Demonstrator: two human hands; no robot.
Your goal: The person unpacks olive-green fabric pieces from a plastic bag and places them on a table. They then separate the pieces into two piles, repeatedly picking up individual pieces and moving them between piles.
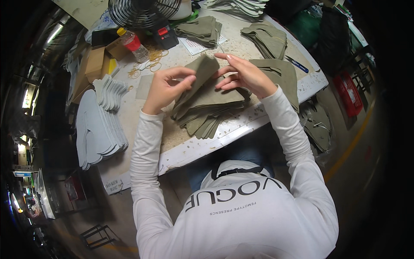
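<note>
A stack of olive-green cut fabric pieces (215,100) lies fanned out on the worktable in front of me. One olive piece (202,71) stands tilted up from it, between my hands. My left hand (167,88) is at that piece's left edge, thumb and fingers drawn together on it. On the other side, my right hand (245,77) has its fingers stretched and apart, with fingertips by the piece's right edge. The lower ends of several narrower olive pieces (205,127) stick out beneath the stack toward me.
Light grey cut pieces (101,129) are stacked at the left. A bottle (134,46), cardboard box (97,62), rubber bands (151,62) and black fan (144,13) stand or lie behind. More olive stacks (267,39) and a blue cutter (297,64) are at the right.
</note>
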